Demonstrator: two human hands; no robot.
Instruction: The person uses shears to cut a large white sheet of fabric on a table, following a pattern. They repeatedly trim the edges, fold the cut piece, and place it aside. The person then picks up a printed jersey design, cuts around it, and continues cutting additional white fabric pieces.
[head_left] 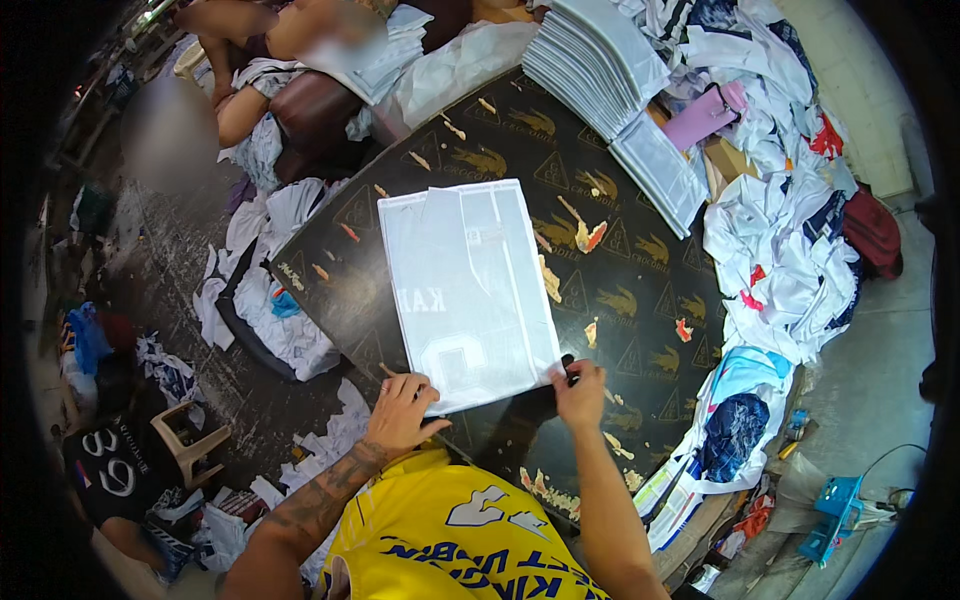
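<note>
A flat, folded white jersey in a clear plastic bag (pixel 470 300) lies on the dark tabletop in front of me, with pale print showing through. My left hand (pixel 405 412) is at its near left corner, fingers over the edge and thumb stretched along the near side. At the near right corner is my right hand (pixel 580 396), closed, with a small black object (pixel 569 371) between thumb and fingers. What kind of object it is cannot be made out. The right thumb meets the bag's edge there.
Stacked bagged white garments (pixel 595 65) line the far right table edge. Loose white cloth (pixel 770 265) heaps up on the right, near a pink bottle (pixel 705 115). Torn scraps dot the tabletop (pixel 640 330). Another person (pixel 300 40) sits far left. A plastic stool (pixel 190 445) stands lower left.
</note>
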